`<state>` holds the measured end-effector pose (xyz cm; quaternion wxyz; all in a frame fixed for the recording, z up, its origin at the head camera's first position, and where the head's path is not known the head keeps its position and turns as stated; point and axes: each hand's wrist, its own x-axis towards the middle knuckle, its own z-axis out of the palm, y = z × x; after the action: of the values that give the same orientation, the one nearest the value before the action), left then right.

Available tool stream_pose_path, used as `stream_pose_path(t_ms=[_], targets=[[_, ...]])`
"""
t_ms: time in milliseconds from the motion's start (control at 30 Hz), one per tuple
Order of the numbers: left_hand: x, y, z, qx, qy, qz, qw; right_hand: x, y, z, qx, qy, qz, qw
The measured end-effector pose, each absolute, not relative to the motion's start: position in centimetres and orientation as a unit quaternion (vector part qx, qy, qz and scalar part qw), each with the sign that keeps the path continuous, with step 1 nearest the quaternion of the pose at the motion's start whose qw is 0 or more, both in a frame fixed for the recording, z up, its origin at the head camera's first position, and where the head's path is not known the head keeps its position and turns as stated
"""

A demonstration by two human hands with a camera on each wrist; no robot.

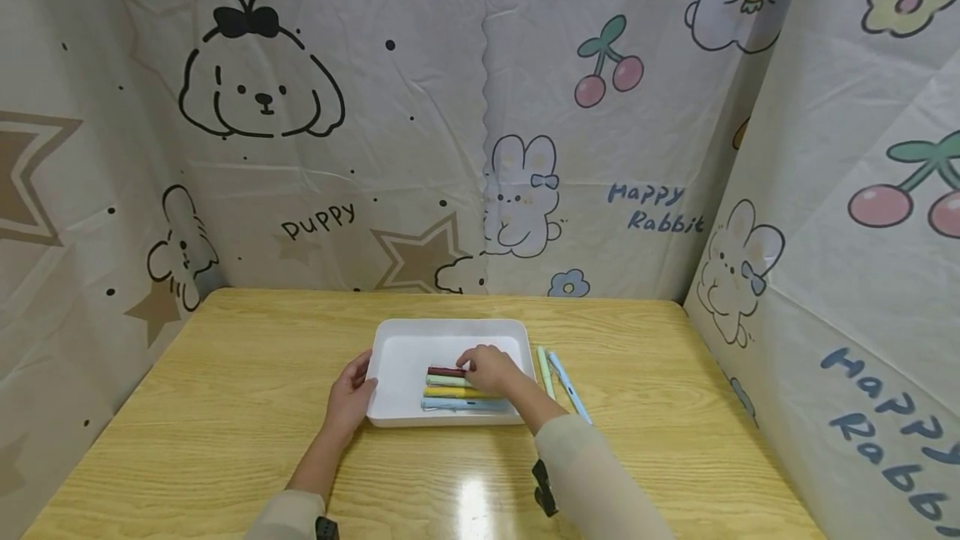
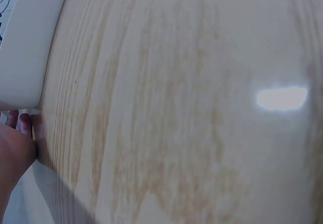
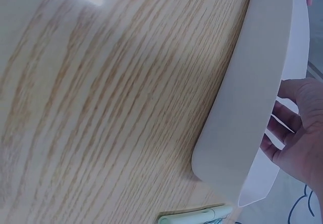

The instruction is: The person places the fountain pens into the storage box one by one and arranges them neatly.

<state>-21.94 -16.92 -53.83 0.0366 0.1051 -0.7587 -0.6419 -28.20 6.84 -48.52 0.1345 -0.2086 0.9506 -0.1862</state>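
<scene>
A white tray lies on the table, and my left hand holds its left side, thumb near the rim. In the left wrist view, fingers show at the foot of the tray wall. My right hand reaches into the tray and pinches the right end of a dark red pen. Below that pen lie a light green pen, a yellow pen and a light blue pen, side by side. The tray wall hides the pens in the right wrist view.
Right of the tray, a second light green pen and a second light blue pen lie on the wooden table. Printed cloth hangs behind the table and along both sides.
</scene>
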Motion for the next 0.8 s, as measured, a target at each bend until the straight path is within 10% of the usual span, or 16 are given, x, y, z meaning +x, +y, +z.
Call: stream_pose_path(t_ms=[800], targets=[[-21.7,-16.9,-53.4,0.103,-0.761,-0.640,0.039,-28.3,7.9,-47.4,-0.224,0.936,-0.249,0.109]])
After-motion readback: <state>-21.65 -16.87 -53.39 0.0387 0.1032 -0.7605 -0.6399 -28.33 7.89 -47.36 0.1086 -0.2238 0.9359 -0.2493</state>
